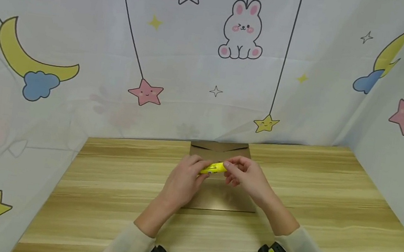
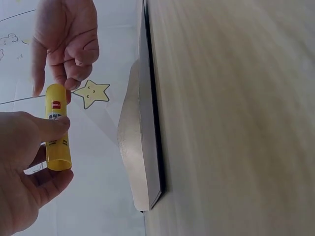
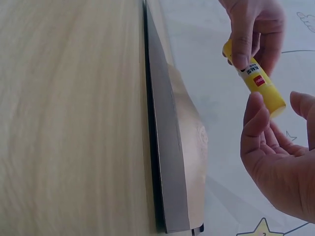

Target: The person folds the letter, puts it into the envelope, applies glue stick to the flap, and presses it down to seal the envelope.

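Left hand (image 1: 183, 180) is pinching the yellow glue stick (image 1: 214, 168), right hand (image 1: 251, 179) is framing its end, fingers apart, contact unclear; it's looking light, stiff, slick, best gripped mid-barrel, and is hovering over the brown envelope (image 1: 224, 197)

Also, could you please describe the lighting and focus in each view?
Head view: fairly even light, a faint sheen on the brown envelope; left wrist view: sideways image, tabletop grain blurred; right wrist view: also sideways, the yellow glue stick clearer than the soft tabletop.

The tube (image 1: 213, 168) is yellow, the envelope (image 1: 221, 197) brown, the table (image 1: 104, 198) streaked tan.
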